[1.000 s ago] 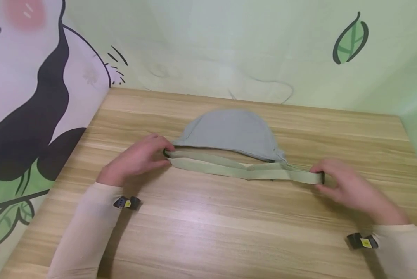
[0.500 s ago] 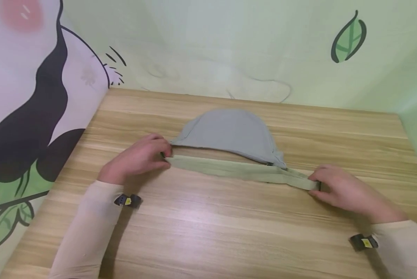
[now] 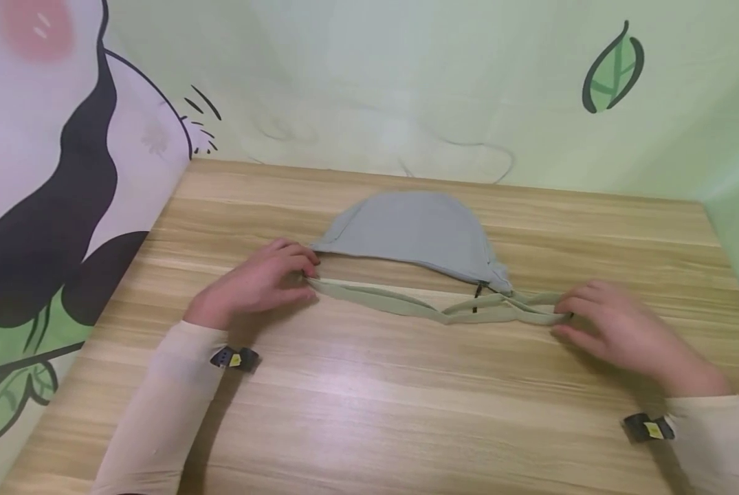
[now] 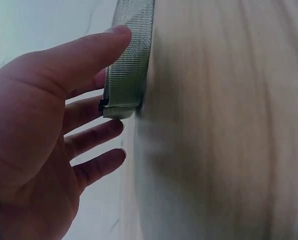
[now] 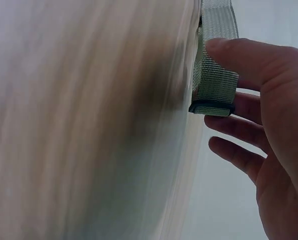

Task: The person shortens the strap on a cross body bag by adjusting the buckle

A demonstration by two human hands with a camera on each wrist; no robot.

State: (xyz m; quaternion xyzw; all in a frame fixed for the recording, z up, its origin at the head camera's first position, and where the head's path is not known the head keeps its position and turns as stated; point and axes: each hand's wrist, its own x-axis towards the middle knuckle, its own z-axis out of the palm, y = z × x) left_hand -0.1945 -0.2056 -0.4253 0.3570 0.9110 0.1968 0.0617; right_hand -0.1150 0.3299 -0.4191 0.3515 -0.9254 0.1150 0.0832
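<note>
A grey half-moon waist bag (image 3: 409, 227) lies flat on the wooden table, its curved side toward the wall. Along its near side runs a pale green webbing strap (image 3: 375, 297), doubled and sagging a little in the middle. My left hand (image 3: 258, 282) pinches the strap's left end between thumb and fingers; the left wrist view shows the thumb across the ribbed webbing (image 4: 131, 60). At the other end my right hand (image 3: 623, 330) pinches the folded strap beside a dark buckle (image 5: 211, 107). A black zipper pull (image 3: 478, 292) hangs at the bag's right corner.
The wooden table (image 3: 357, 412) meets a pale green printed wall (image 3: 369, 89) at the back. A panda print (image 3: 84, 158) covers the left side wall. Small black devices sit on the left wrist (image 3: 234, 359) and right wrist (image 3: 649, 427).
The strap was drawn straighter half a second ago and now sags, its layers parted. Both hands have shifted slightly, the left one to the right. The bag stays nearly in place.
</note>
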